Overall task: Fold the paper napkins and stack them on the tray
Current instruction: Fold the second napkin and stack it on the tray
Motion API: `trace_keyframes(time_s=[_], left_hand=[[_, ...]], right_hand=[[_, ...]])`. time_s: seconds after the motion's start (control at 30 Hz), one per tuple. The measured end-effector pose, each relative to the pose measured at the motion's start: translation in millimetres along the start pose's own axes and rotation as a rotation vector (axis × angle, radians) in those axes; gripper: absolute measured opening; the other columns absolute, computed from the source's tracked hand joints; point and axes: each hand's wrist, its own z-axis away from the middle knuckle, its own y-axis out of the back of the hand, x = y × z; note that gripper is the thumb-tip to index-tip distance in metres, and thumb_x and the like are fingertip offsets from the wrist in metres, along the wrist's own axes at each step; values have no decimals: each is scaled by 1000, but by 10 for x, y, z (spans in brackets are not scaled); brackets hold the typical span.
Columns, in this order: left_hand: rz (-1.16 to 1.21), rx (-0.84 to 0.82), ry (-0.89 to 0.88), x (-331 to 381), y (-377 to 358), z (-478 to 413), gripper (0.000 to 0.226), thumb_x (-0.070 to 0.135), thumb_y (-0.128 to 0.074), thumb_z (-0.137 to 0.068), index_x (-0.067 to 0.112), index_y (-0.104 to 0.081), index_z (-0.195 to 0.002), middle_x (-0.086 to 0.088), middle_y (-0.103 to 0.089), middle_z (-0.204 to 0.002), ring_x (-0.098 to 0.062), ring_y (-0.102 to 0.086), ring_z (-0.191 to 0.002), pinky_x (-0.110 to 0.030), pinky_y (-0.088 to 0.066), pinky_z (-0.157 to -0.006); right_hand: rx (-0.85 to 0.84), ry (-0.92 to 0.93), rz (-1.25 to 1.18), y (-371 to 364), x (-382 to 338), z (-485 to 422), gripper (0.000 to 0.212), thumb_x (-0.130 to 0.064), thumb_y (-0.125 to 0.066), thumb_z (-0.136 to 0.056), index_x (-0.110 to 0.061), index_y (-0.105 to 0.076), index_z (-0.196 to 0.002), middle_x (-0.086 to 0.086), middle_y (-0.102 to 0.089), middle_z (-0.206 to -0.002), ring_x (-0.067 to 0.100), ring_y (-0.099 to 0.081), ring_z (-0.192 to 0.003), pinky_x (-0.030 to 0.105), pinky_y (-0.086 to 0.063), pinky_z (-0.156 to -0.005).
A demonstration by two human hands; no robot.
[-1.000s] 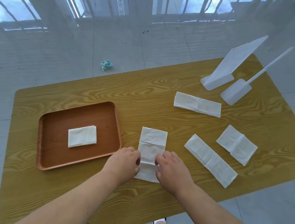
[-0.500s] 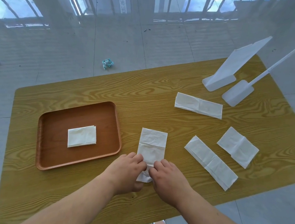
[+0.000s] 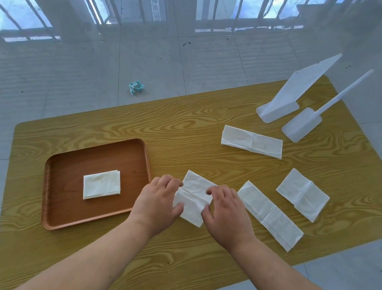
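A white paper napkin [image 3: 194, 196] lies on the wooden table, its near half lifted and doubled over toward the far half. My left hand [image 3: 158, 201] pinches its left edge and my right hand [image 3: 224, 212] pinches its right edge. The brown tray [image 3: 62, 203] sits to the left with one folded napkin [image 3: 101, 184] in its middle. Three more napkins lie to the right: a long strip [image 3: 269, 214] beside my right hand, a squarer one [image 3: 302, 193] beyond it, and another strip [image 3: 252, 141] further back.
Two white plastic stands [image 3: 287, 99] [image 3: 301, 125] rise at the table's far right corner. A crumpled teal wrapper [image 3: 135, 87] lies on the tiled floor beyond the table. The table's near edge is close under my forearms.
Both hands gripped the napkin's near end and carried it up and away, folding the long strip over itself. The napkin now looks shorter and slightly turned.
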Motion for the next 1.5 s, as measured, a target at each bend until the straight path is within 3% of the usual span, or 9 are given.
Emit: trace_keyframes(time_s=[0.1,0.27,0.57,0.77,0.9,1.07,1.27,1.4,1.5], left_hand=[[-83,22,-74,1,-44,-15,45,45,-65,-87,23,-56,-126,3,-56,-122,-21,-53,-111,-38,-50,-92],[-229,-209,-218,-55,-159,20,41,47,-55,-88,26,-58,-123,4,-54,-130,-21,-50,-121,-38,-46,-100],[-293,-289,-253,-49,-132,12,60,58,-61,-81,26,-52,-132,4,-48,-141,-21,-45,-127,-40,-42,-106],[-239,-294,-207,17,-12,-65,28,41,-54,-90,26,-62,-112,6,-65,-114,-20,-58,-110,-36,-44,-98],[-54,-228,-21,68,81,-162,25,44,-51,-95,27,-65,-107,8,-68,-102,-19,-62,-98,-36,-49,-81],[-27,-7,71,76,32,-224,54,52,-61,-92,21,-53,-135,1,-57,-130,-22,-54,-118,-39,-49,-97],[-198,-107,94,43,-89,-291,77,65,-62,-87,21,-42,-148,0,-46,-143,-24,-45,-127,-40,-46,-102],[-210,-135,94,12,-96,-395,70,69,-64,-83,26,-52,-136,2,-49,-134,-22,-45,-123,-39,-45,-100],[-146,-159,97,14,-81,-477,45,57,-72,-82,27,-58,-113,4,-52,-119,-21,-49,-113,-36,-48,-93]], right_hand=[[-72,122,90,-24,8,30,30,-33,-55,-92,-20,-57,-119,-4,-58,-109,18,-52,-99,33,-46,-91],[-300,216,258,-196,-15,53,32,-42,-55,-88,-22,-54,-113,-2,-53,-105,21,-48,-97,38,-45,-86],[-225,163,212,-298,-42,-70,4,-20,-53,-89,-19,-56,-88,1,-56,-90,23,-50,-86,39,-47,-77],[-260,102,27,-93,7,-97,16,-37,-49,-89,-24,-55,-94,-8,-56,-89,15,-47,-84,36,-46,-83],[-237,74,42,-16,83,-98,45,-59,-47,-88,-24,-54,-116,-9,-57,-105,14,-50,-96,33,-45,-89],[-21,4,58,-32,129,-109,54,-36,-60,-90,-15,-47,-138,4,-56,-126,25,-52,-112,41,-48,-95],[-189,220,163,-164,78,-48,50,-27,-52,-87,-16,-55,-136,5,-60,-131,28,-53,-118,44,-48,-100],[-222,226,195,-244,99,17,53,-25,-56,-85,-16,-55,-137,8,-58,-138,28,-52,-125,44,-47,-104],[-230,209,201,-259,110,25,54,-26,-58,-85,-16,-56,-138,9,-57,-141,29,-51,-128,45,-46,-106]])
